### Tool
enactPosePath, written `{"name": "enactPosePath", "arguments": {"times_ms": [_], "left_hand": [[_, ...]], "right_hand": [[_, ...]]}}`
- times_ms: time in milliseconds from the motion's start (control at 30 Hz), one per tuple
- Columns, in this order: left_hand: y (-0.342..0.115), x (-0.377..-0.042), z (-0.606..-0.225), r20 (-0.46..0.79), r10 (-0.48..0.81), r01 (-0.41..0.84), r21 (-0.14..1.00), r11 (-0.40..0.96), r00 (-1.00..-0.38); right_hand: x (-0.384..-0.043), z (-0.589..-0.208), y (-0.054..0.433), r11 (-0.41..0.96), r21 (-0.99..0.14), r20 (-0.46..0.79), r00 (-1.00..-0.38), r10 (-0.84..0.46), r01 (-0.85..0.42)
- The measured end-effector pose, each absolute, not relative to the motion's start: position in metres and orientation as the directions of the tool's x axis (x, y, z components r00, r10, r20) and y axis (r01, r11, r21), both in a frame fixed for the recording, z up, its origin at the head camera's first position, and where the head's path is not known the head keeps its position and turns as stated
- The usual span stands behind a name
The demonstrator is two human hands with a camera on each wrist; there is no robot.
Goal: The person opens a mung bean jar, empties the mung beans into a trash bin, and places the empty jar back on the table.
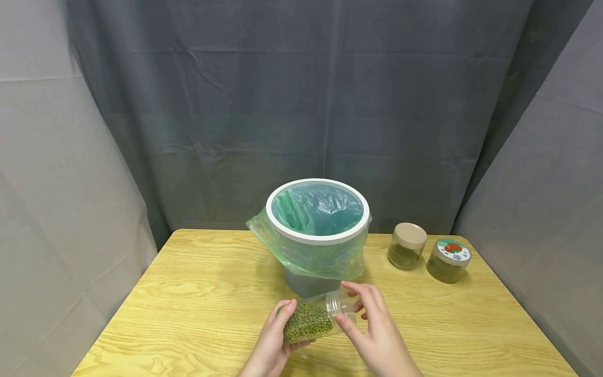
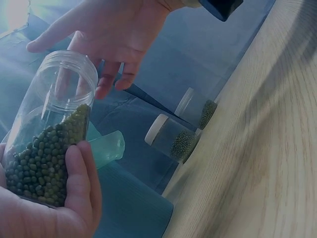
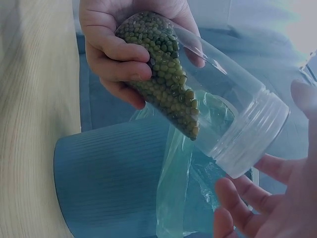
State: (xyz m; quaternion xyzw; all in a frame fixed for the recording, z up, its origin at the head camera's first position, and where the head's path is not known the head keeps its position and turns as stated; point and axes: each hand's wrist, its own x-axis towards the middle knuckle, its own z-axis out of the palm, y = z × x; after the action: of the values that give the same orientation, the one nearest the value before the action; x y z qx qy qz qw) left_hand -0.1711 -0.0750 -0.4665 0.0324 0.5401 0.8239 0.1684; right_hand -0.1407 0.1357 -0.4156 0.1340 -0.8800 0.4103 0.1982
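Observation:
My left hand grips a clear plastic jar partly filled with green mung beans. The jar lies tilted on its side, its threaded mouth uncapped and toward the right; the beans rest along its lower side. Beside that mouth is my right hand, fingers spread and loosely bent, nothing held in them. Whether a fingertip touches the rim I cannot tell. Just behind the jar stands a bin with a white rim ring and a green plastic bag lining it.
Two lidded jars stand at the table's back right: one with a plain beige lid, the other with a tomato-picture label on top. Both hold green beans. Grey cloth hangs behind the wooden table, with paler cloth on both sides.

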Motion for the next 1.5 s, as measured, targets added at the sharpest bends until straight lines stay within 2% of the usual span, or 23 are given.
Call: {"name": "enactPosePath", "arguments": {"times_ms": [267,533,900,1233,1367,1500], "left_hand": [[-0.0744,-0.1713,-0.4670,-0.127,0.310,-0.239,0.903,-0.358,-0.942],[-0.0741,-0.1708,-0.4664,-0.130,0.299,-0.237,0.904,-0.356,-0.945],[-0.0745,-0.1706,-0.4655,-0.125,0.281,-0.228,0.900,-0.371,-0.951],[-0.0746,-0.1706,-0.4648,-0.130,0.280,-0.230,0.905,-0.359,-0.951],[-0.0750,-0.1707,-0.4652,-0.134,0.281,-0.231,0.907,-0.352,-0.950],[-0.0754,-0.1706,-0.4658,-0.134,0.283,-0.233,0.908,-0.348,-0.950]], "right_hand": [[-0.1406,-0.4138,0.1350,0.599,-0.726,0.397,-0.917,-0.038,-0.339],[-0.1421,-0.4169,0.1354,0.604,-0.666,0.494,-0.866,-0.083,-0.438],[-0.1399,-0.4168,0.1360,0.602,-0.625,0.527,-0.837,-0.146,-0.498],[-0.1414,-0.4150,0.1350,0.607,-0.734,0.350,-0.936,-0.046,-0.304],[-0.1425,-0.4152,0.1350,0.596,-0.753,0.328,-0.944,-0.030,-0.281],[-0.1427,-0.4162,0.1352,0.594,-0.740,0.361,-0.932,-0.043,-0.314]]}}
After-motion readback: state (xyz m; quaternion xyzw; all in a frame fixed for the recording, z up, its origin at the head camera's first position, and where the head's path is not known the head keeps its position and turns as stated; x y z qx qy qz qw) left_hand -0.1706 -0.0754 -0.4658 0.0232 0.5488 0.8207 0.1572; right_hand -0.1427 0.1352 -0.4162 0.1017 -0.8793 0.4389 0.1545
